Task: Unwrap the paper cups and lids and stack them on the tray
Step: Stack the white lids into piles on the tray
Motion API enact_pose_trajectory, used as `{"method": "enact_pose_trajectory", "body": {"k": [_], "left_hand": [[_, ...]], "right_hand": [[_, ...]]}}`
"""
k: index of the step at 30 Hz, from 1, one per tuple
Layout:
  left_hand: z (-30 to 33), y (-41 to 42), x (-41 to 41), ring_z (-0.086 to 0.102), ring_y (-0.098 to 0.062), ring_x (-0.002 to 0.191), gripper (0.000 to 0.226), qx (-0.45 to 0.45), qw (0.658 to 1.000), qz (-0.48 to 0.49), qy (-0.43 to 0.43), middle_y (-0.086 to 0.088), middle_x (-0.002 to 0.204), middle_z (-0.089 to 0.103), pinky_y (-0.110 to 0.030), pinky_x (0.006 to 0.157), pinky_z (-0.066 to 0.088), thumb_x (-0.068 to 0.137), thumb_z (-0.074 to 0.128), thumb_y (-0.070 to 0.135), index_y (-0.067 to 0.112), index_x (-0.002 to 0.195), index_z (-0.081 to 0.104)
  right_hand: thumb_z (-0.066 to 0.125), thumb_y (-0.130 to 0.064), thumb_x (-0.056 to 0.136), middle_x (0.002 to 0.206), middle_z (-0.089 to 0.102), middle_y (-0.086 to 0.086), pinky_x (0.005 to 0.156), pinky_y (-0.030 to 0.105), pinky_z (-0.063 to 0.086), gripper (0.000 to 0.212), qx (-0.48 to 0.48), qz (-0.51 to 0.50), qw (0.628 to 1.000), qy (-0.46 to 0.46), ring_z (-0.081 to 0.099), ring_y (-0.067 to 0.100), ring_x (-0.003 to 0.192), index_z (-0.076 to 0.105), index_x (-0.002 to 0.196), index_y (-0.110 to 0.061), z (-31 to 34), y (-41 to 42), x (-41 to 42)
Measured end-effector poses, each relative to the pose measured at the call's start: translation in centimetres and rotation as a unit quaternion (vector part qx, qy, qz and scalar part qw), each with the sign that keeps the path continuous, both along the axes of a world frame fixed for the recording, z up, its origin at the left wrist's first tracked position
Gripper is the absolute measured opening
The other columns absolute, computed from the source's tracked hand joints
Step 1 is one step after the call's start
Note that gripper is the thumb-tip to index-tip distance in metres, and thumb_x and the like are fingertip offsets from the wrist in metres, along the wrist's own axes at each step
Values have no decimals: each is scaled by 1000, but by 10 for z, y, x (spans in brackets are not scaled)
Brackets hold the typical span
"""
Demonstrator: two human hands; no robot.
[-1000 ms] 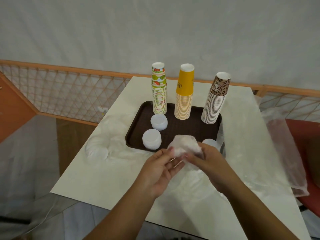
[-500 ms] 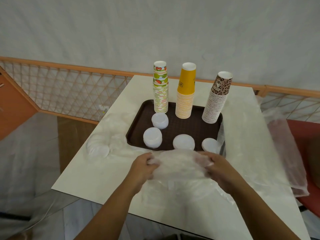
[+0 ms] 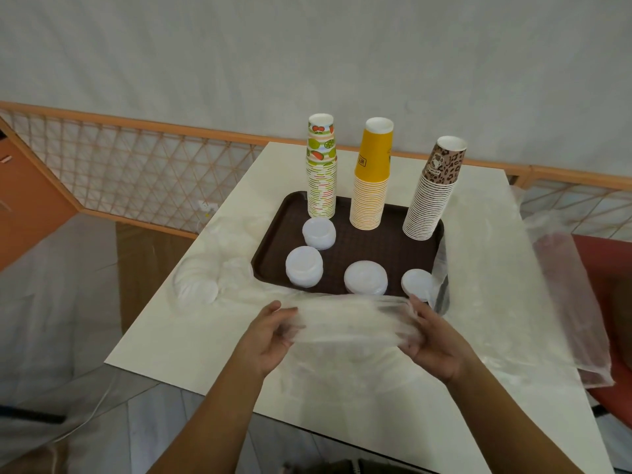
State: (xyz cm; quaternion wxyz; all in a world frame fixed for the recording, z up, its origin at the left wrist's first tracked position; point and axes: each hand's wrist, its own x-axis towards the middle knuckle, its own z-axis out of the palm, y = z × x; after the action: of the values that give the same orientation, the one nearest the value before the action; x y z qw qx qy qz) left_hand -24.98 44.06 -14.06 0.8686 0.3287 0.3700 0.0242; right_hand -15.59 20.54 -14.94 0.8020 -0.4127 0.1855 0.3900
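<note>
The left hand (image 3: 270,333) has its fingers curled round one end of a clear plastic wrapper (image 3: 349,319), and the right hand (image 3: 432,340) grips the other end the same way, so the film is stretched taut between them just above the white table (image 3: 191,336), near the front edge of the brown tray (image 3: 369,241). Far left on the table lies a wrapped stack of lids (image 3: 198,285), still in its plastic. On the tray stand a fruit-print cup stack (image 3: 320,172), a yellow cup stack (image 3: 371,179) and a leopard-print cup stack (image 3: 432,193) in a row at the back, all upright, with four piles of white lids (image 3: 304,266) in front of them. To the right another clear bag (image 3: 574,302) drapes over the table edge onto a red seat (image 3: 612,285). The stretched film blurs the tray's front rim, and the rightmost lid pile is partly hidden behind the right hand's fingertips.
</note>
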Motion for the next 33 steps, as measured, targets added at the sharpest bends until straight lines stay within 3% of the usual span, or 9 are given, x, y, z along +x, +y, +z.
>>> {"method": "enact_pose_trajectory", "body": {"k": [4,6,10,12,15,18,21,27,33], "left_hand": [[-13,-2,-3,58,-20,81,33,195,974,-114,0,-12,102,53,-25,60,55,81,64,-8,16,103,53],[-17,-6,-3,55,-20,80,25,293,946,-136,38,-9,99,57,-24,58,48,82,67,1,16,98,55],[-23,-10,-1,46,-19,69,11,400,908,-109,58,-6,78,54,-22,48,35,87,60,7,12,78,55],[-23,-14,3,44,-18,70,13,385,915,-99,67,-5,76,52,-21,46,37,89,56,7,11,77,53],[-31,-18,10,45,-20,73,13,324,939,-80,83,-6,78,53,-23,51,39,91,57,12,11,78,55],[-42,-15,15,48,-20,77,12,327,936,-63,112,-7,84,57,-27,59,38,92,56,17,11,82,58],[-47,-14,20,48,-15,74,12,405,902,-75,127,-4,84,56,-23,63,40,95,51,18,8,89,57],[-57,-13,24,51,-15,82,6,556,813,-119,122,-3,88,55,-20,75,37,97,48,14,10,92,49],[-68,-11,29,53,-11,83,6,597,777,-159,118,1,91,54,-15,71,39,99,45,13,10,102,48]], "right_hand": [[76,-35,76,90,72,0,70,35,55,38,-257,189,912,-259,67,20,81,69,107,-14,5,3,-12],[67,-24,86,89,72,6,71,34,54,26,-310,171,891,-286,67,20,79,67,106,-6,5,9,-16],[43,-9,98,78,68,14,55,32,56,20,-117,39,991,-47,67,23,64,59,101,3,0,15,-13],[40,-8,100,74,71,17,48,33,57,24,-40,-21,997,66,69,23,58,59,100,6,-4,16,-11],[45,-10,98,63,66,11,42,23,51,20,-58,-47,993,90,64,18,49,59,91,1,-14,23,-9],[57,-21,93,77,61,4,54,24,49,10,-193,-35,981,-13,56,15,68,62,89,-13,-28,26,-4],[50,-31,96,89,60,7,69,32,43,22,-329,30,928,-174,53,21,82,63,98,-14,-41,35,-1],[49,-23,96,85,57,-2,74,26,43,17,-558,118,710,-413,53,15,77,57,105,-10,-59,52,3],[48,-22,96,88,58,3,76,27,43,15,-609,147,643,-439,48,12,76,55,104,-11,-70,58,7]]}}
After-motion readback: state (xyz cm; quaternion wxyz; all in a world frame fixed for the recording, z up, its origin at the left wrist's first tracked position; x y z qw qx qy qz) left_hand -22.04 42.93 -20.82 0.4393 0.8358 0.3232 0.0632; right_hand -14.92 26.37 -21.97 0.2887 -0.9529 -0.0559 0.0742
